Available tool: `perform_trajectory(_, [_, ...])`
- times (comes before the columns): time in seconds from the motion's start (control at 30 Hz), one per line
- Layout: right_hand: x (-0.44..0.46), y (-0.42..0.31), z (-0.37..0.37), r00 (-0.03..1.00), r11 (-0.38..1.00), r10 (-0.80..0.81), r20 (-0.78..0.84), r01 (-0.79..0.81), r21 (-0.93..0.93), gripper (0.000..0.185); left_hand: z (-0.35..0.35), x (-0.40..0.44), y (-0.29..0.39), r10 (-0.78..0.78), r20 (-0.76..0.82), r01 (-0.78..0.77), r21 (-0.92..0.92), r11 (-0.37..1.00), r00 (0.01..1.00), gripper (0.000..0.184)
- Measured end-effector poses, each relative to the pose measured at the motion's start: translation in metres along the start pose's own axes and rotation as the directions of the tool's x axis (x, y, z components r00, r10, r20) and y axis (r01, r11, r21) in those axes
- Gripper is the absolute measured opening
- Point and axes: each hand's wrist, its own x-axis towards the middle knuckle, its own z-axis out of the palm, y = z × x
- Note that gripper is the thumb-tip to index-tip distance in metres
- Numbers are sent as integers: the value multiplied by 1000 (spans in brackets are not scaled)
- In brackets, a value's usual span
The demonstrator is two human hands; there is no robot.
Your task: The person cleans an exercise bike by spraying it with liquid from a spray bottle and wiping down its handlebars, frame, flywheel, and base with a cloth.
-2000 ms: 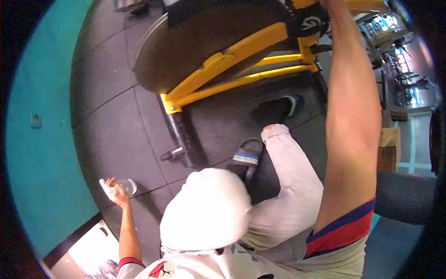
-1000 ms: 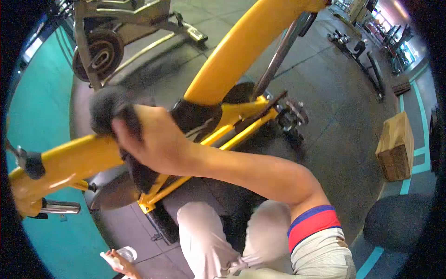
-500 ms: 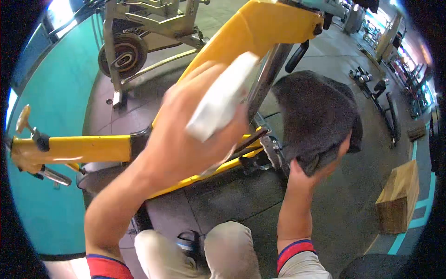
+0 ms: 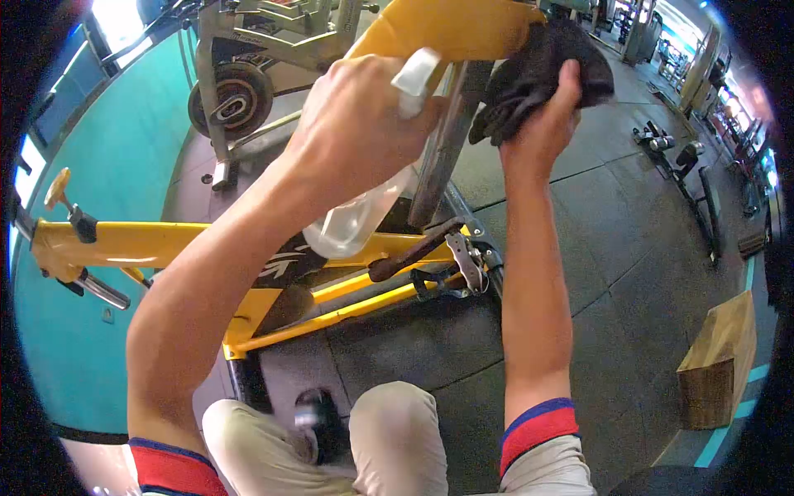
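My left hand (image 4: 360, 116) is wrapped round a clear spray bottle (image 4: 351, 223). The bottle's white spray head shows above my fingers and its see-through body hangs below them. A dark, bunched cloth (image 4: 571, 62) is in my right hand (image 4: 542, 136), with the thumb lying over it. That cloth is at the right end of the upper yellow beam (image 4: 447, 33) of an exercise bike; whether it touches the beam I cannot tell. Beneath both hands run the bike's lower yellow frame, a crank arm and a pedal (image 4: 451, 285).
A grey machine with a flywheel (image 4: 231, 99) stands at the back left, by a teal wall (image 4: 99, 174). The bike's yellow arm with a knob (image 4: 58, 188) juts out on the left. A wooden block (image 4: 719, 364) sits at the right, and gym equipment (image 4: 678, 165) lies beyond it.
My right hand has moved up and inward with the cloth, to the end of the yellow beam. My left hand has risen slightly, and the bottle is now more upright with its clear body showing.
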Motion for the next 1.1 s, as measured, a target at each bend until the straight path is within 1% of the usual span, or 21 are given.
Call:
perform_trajectory(0.1, [28,19,10,980,962,-194,49,199,-187,55,-22,-19,-8,-53,-10,54,29,998,999,33])
perform_trajectory(0.17, [33,27,20,931,831,-340,130,363,-422,60,-29,-40,-20,-13,-82,16,34,999,997,34])
perform_trajectory(0.2, [36,34,26,909,766,-398,122,402,-502,61,-33,-49,-25,-102,27,101,31,994,994,34])
perform_trajectory(0.3, [13,46,53,839,541,-528,127,449,-712,64,-39,-96,-38,-26,-106,23,-24,999,994,20])
perform_trajectory(0.37, [-16,59,65,890,688,-449,85,405,-602,57,-53,-126,-39,-64,-45,59,-100,993,997,20])
perform_trajectory(0.43, [-93,78,77,880,497,-415,232,433,-752,64,-62,-165,-42,-185,55,193,-205,960,981,20])
perform_trajectory(0.47, [-132,95,71,788,313,-398,470,599,-737,80,-64,-182,-42,-142,55,149,-165,975,988,22])
perform_trajectory(0.5, [-176,93,71,786,313,-256,563,618,-721,79,-71,-198,-39,-213,134,233,-164,958,968,24])
perform_trajectory(0.53, [-216,98,64,788,368,16,615,568,-737,81,-68,-215,-37,-263,99,278,-202,939,960,25])
perform_trajectory(0.57, [-249,112,53,740,405,128,661,569,-715,84,-64,-236,-39,-214,46,219,-194,956,976,26])
perform_trajectory(0.6, [-253,107,49,691,429,191,697,580,-693,88,-69,-249,-35,-299,110,317,-240,917,948,25])
perform_trajectory(0.7, [-197,87,43,685,146,78,724,711,-688,89,-73,-292,-28,-417,112,430,-338,837,902,22])
perform_trajectory(0.73, [-157,71,52,711,12,-47,701,703,-712,87,-74,-304,-30,-437,134,455,-358,816,889,23])
perform_trajectory(0.77, [-107,75,52,709,-22,-281,646,669,-743,85,-75,-315,-33,-458,156,481,-378,791,875,23])
perform_trajectory(0.8, [-62,71,62,762,29,-438,477,543,-839,85,-75,-323,-37,-479,179,509,-395,765,859,23])
perform_trajectory(0.83, [-14,60,64,761,112,-500,412,529,-841,74,-77,-328,-38,-477,181,508,-388,769,860,23])
perform_trajectory(0.9, [7,32,89,843,219,-482,240,380,-899,79,-80,-333,-41,-458,190,495,-371,786,868,24])
perform_trajectory(0.97, [-14,51,91,830,162,-501,244,367,-916,78,-80,-334,-46,-450,216,500,-366,785,866,26])
perform_trajectory(1.0, [-41,71,87,783,48,-506,363,446,-894,73,-76,-336,-51,-432,215,482,-375,792,876,26])
perform_trajectory(1.03, [-69,86,82,638,-72,-515,573,634,-770,75,-72,-336,-56,-413,212,464,-383,799,886,26])
perform_trajectory(1.1, [-149,83,82,599,-144,-118,792,779,-611,89,-67,-332,-59,-366,213,422,-377,824,906,27])
